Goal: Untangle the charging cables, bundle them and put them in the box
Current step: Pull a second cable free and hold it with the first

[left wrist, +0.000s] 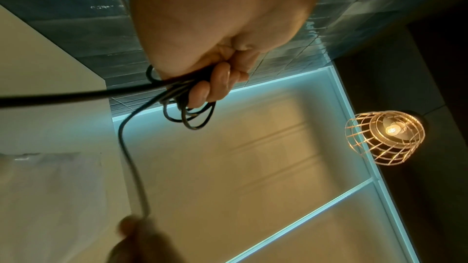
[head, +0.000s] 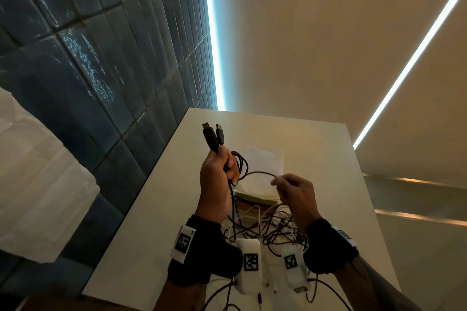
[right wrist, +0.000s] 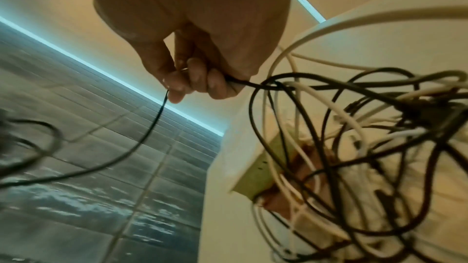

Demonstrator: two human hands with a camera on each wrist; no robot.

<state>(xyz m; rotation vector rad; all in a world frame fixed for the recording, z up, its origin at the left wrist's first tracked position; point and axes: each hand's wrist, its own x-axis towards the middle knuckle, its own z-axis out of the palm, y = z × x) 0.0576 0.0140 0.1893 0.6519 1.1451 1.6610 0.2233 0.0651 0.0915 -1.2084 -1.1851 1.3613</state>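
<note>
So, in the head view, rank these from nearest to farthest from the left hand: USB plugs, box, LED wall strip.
1. USB plugs: sticking up out of the left hand.
2. Box: on the table, just beyond.
3. LED wall strip: far behind, above.

A white tabletop (head: 316, 159) stands against a blue tiled wall (head: 88, 58). Bright light strips (head: 213, 45) edge the beige ceiling (head: 316, 33). A wire-caged lamp (left wrist: 385, 137) glows.

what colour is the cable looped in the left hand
Black; the loops of the cable under the left hand show best in the left wrist view.
</note>
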